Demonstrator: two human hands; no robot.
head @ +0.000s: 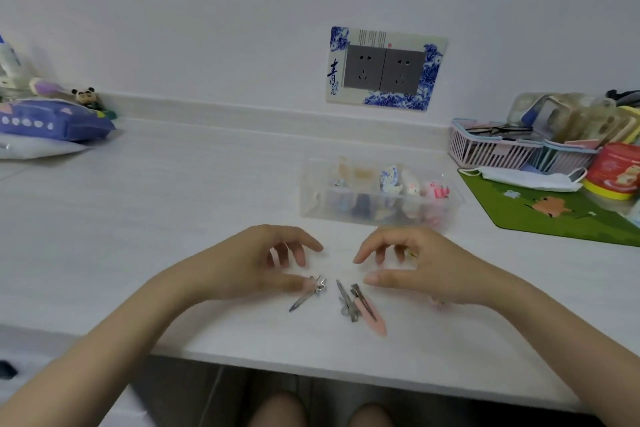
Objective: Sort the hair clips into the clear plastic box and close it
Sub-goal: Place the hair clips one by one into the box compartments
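1. Here the clear plastic box (377, 199) stands on the white worktop (173, 218), past both hands, with no lid on it. Several small hair ornaments lie inside: a blue-and-white one (389, 180), a white one and a pink one (437, 191) near the right end, and darker pieces low at the front wall, too blurred to name.
2. To the right a pink slotted basket (485, 146) holds a pair of dark glasses (498, 130); behind it there are more packets and clear containers, whose contents I cannot tell.
3. The left hand (256, 260) is half open, fingers curled; its thumb tip touches the top of a silver hair clip (306, 295) that lies on the worktop. It pinches nothing.
4. The right hand (412, 263) is also half open and curled, hovering just above the worktop. I cannot tell whether something small is under its fingers.
5. Between the hands lie two more clips, touching each other: a silver one (346, 300) and a pink one (372, 317).
6. A green mat (554, 215) lies at the right with a white face mask (530, 180) and a red tin (616, 170) on it. A purple pouch (55, 123) is at the far left.
7. On the white wall there is a double socket (384, 70) in a blue-and-white frame.
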